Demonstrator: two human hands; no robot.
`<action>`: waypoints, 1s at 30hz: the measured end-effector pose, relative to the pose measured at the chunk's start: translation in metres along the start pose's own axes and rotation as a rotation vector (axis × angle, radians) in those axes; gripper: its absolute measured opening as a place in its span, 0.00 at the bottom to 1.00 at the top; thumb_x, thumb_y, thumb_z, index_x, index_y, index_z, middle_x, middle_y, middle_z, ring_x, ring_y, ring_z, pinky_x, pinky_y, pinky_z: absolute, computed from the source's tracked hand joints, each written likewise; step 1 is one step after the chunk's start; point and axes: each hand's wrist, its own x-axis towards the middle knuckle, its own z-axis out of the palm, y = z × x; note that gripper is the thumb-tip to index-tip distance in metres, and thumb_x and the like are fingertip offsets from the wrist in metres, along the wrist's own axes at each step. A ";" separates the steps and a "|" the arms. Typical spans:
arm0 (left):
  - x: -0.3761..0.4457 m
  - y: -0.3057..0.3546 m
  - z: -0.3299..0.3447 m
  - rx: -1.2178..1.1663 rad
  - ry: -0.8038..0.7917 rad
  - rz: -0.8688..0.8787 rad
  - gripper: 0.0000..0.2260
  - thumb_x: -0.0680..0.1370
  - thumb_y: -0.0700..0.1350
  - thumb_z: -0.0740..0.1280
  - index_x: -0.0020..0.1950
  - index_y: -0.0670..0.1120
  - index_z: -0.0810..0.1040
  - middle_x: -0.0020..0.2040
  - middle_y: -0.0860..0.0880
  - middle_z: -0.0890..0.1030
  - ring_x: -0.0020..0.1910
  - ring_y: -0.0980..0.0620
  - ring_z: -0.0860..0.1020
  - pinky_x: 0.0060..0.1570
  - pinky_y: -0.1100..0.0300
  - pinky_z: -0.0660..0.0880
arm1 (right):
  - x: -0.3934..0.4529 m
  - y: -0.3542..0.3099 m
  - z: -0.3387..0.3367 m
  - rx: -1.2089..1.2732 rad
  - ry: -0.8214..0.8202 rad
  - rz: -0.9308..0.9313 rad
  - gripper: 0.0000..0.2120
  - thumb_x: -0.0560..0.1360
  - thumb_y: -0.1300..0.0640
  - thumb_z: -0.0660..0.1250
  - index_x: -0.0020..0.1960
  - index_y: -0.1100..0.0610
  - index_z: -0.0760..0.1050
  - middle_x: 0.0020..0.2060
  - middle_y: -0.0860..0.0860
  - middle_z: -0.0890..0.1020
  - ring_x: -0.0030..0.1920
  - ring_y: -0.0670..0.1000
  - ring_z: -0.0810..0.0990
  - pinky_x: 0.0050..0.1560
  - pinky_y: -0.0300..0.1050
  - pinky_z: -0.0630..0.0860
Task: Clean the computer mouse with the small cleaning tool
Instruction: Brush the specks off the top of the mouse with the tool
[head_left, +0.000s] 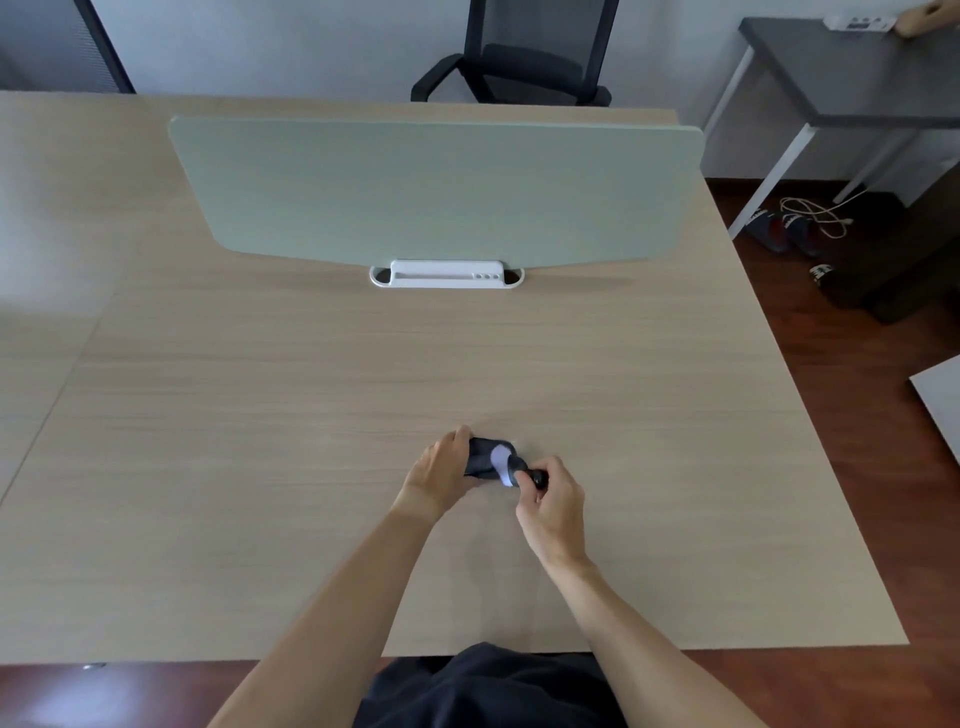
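Note:
A dark computer mouse (480, 453) lies on the wooden desk (311, 415), near the front middle. My left hand (441, 473) grips its left side, fingers curled over the far end. My right hand (553, 506) pinches the black handle of the small cleaning tool (535, 478). The tool's pale, light-coloured head (505, 464) presses against the mouse's right side. Much of the mouse is hidden under my left hand and the tool head.
A grey-green divider panel (436, 192) stands across the desk's far half on a white bracket (447, 274). A black office chair (524, 57) sits behind it. To the right are a grey side table (852, 78), slippers and a cable on the floor.

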 end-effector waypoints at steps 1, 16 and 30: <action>-0.001 0.001 0.000 -0.013 0.007 -0.007 0.22 0.71 0.49 0.74 0.57 0.42 0.69 0.54 0.43 0.77 0.51 0.40 0.78 0.48 0.48 0.76 | -0.003 -0.001 0.000 0.023 -0.004 -0.010 0.08 0.75 0.61 0.69 0.40 0.54 0.72 0.31 0.46 0.76 0.31 0.46 0.72 0.34 0.39 0.70; -0.006 0.003 -0.004 -0.060 -0.003 -0.128 0.28 0.66 0.48 0.78 0.57 0.38 0.68 0.53 0.42 0.72 0.52 0.41 0.76 0.46 0.53 0.72 | 0.008 -0.012 -0.002 0.070 -0.201 -0.015 0.08 0.72 0.63 0.71 0.38 0.60 0.72 0.29 0.51 0.76 0.29 0.46 0.71 0.32 0.39 0.69; -0.003 0.000 -0.009 0.018 -0.050 -0.129 0.30 0.65 0.48 0.79 0.58 0.40 0.68 0.56 0.42 0.73 0.54 0.40 0.76 0.50 0.51 0.75 | 0.035 -0.014 -0.001 -0.109 -0.091 0.026 0.06 0.76 0.61 0.67 0.41 0.58 0.73 0.34 0.48 0.77 0.37 0.50 0.75 0.35 0.35 0.68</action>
